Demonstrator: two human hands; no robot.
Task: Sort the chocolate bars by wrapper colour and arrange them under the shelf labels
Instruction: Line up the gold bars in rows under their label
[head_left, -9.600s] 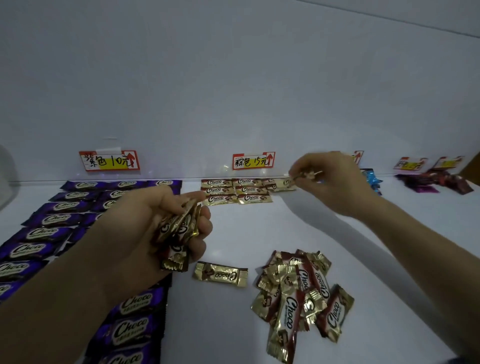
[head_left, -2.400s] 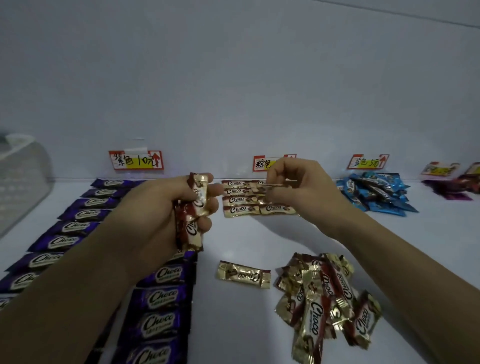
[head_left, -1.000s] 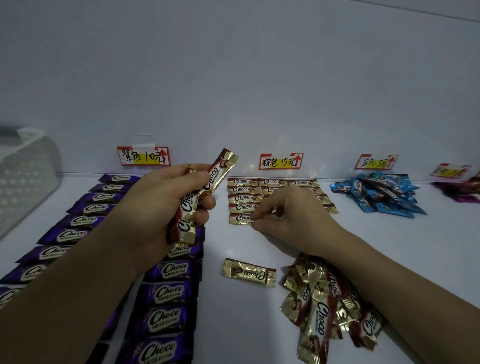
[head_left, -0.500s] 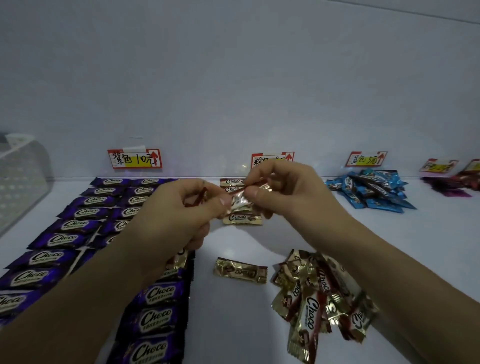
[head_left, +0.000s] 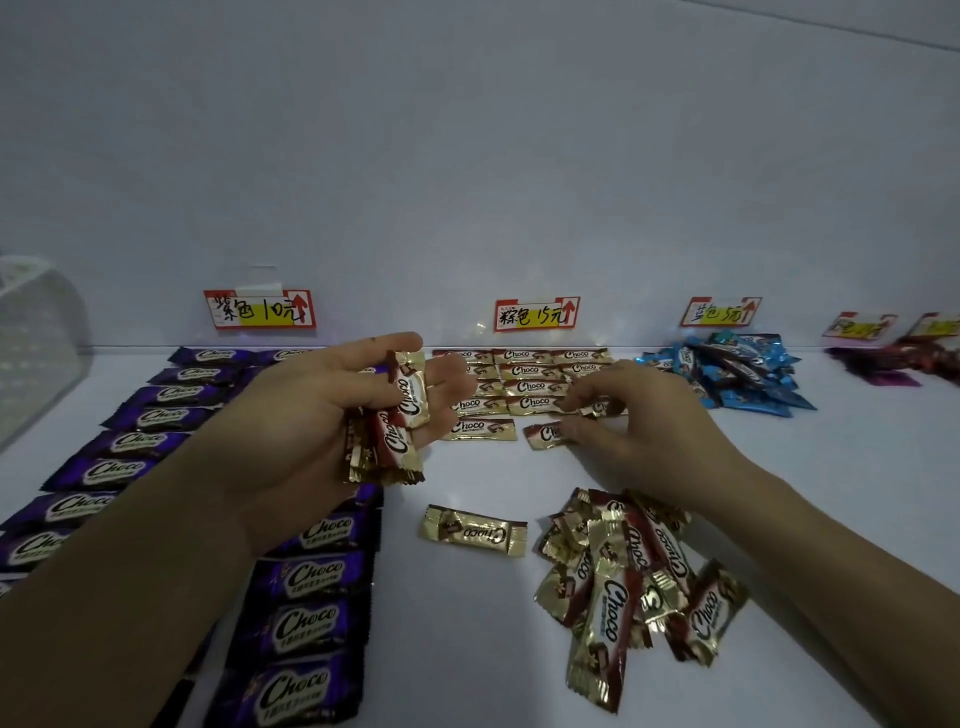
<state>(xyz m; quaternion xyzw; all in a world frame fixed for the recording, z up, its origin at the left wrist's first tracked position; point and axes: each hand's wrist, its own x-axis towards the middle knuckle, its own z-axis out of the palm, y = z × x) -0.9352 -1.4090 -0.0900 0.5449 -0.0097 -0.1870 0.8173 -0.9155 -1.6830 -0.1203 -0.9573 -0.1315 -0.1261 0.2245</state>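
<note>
My left hand (head_left: 317, 415) grips a bunch of gold-brown chocolate bars (head_left: 392, 431) above the white shelf. My right hand (head_left: 644, 421) is down on the shelf, its fingertips pinching a gold-brown bar (head_left: 543, 433) at the front of the rows of gold-brown bars (head_left: 530, 387) under the middle label (head_left: 536, 315). A loose pile of gold-brown bars (head_left: 628, 582) lies in front, with a single bar (head_left: 474, 531) to its left. Purple bars (head_left: 156, 421) lie in rows under the left label (head_left: 258, 309).
Blue bars (head_left: 737, 376) are heaped under a third label (head_left: 721, 312). Dark red and magenta bars (head_left: 898, 364) lie at the far right under two more labels. A white perforated basket (head_left: 36, 343) stands at the far left. A white wall closes the back.
My right hand took a bar from my left hand's bunch and lowered it to the shelf, in front of the gold-brown rows. My left hand still holds its bunch.
</note>
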